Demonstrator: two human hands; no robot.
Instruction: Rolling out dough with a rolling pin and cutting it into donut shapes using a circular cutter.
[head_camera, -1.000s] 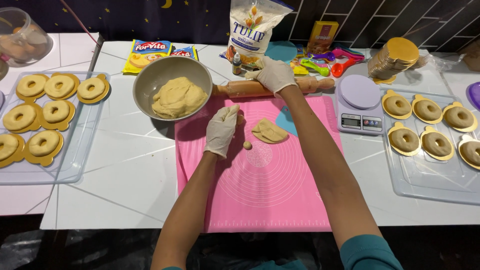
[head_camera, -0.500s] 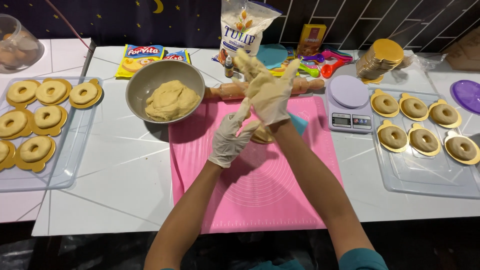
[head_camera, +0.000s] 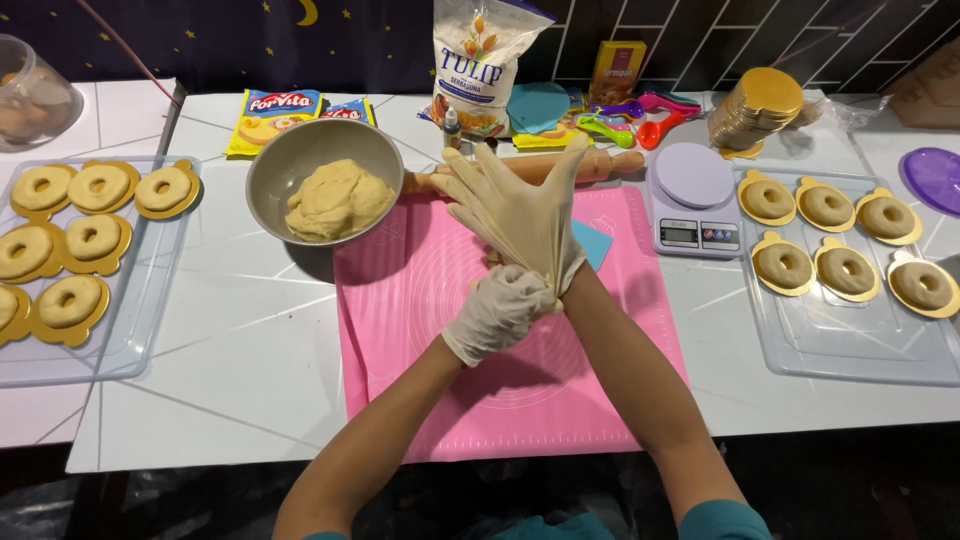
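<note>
The glove (head_camera: 520, 215) on the right hand (head_camera: 515, 205) is what both hands are busy with: it is a thin cream one, stretched taut, held up over the far half of the pink mat (head_camera: 420, 330). I see the right hand raised with its fingers spread wide and pointing away from me, gripping nothing itself. The left hand (head_camera: 498, 312), also gloved, sits just below it at the wrist, its grip closed on the cuff of that glove, which it pulls back toward me.

Under the hands, the mat lies in the middle of the white counter (head_camera: 230, 340). Just beyond the raised fingers a wooden rolling pin (head_camera: 590, 165) lies across the mat's far edge. To the left of it stands a grey bowl (head_camera: 325, 180) holding a lump of pale dough (head_camera: 338, 200). A small blue scraper (head_camera: 595, 243) peeks out beside the right wrist, lying on the mat. To the right, a lilac kitchen scale (head_camera: 692, 200) stands just beside the mat.

On either side of the counter is a clear tray (head_camera: 860, 350) of ring-shaped pastries on gold cards; the left tray (head_camera: 140, 330) is fuller. A flour bag (head_camera: 480, 65) stands at the back, near coloured measuring spoons (head_camera: 640, 115) and a stack of gold cards (head_camera: 757, 105).
</note>
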